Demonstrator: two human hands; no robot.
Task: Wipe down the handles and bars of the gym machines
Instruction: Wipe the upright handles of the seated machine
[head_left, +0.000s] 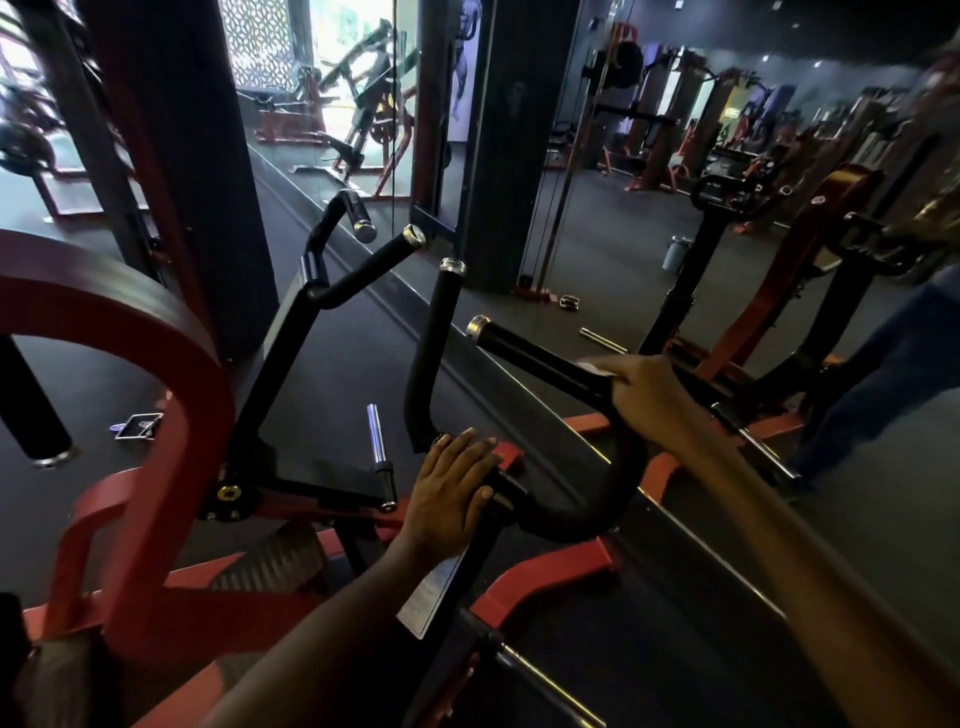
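Wiping of the right handle (540, 358) in hand, judged from the pale cloth (597, 365) seen under the fingertips of the right hand (652, 397). Grip of this hand curled over the black bar, just near of the foam sleeve with the chrome cap (477, 326), pinching the cloth against the bar; hand a little blurred, so exact finger positions not sure. Right forearm stretched from the near right corner up toward the centre, wrist almost straight.

Left hand (451, 486) flat on the black bracket (501, 488) where the curved bar (597, 499) joins the machine, fingers straight and together, thumb out to the right; released, holding nothing, probably steadying only. Left forearm rising from the near edge.

Upright handle (434, 353) standing between both hands, a little farther. A second pair of handles (363, 270) farther left on the other arm of the machine, near the red frame (171, 364). Mirror (675, 182) behind, far right.

Next move probably a slide of the cloth along the foam up to the chrome cap, with firm wrap around the bar, then the upright handle. Other handles not yet visibly touched, so task likely in an early or middle part.
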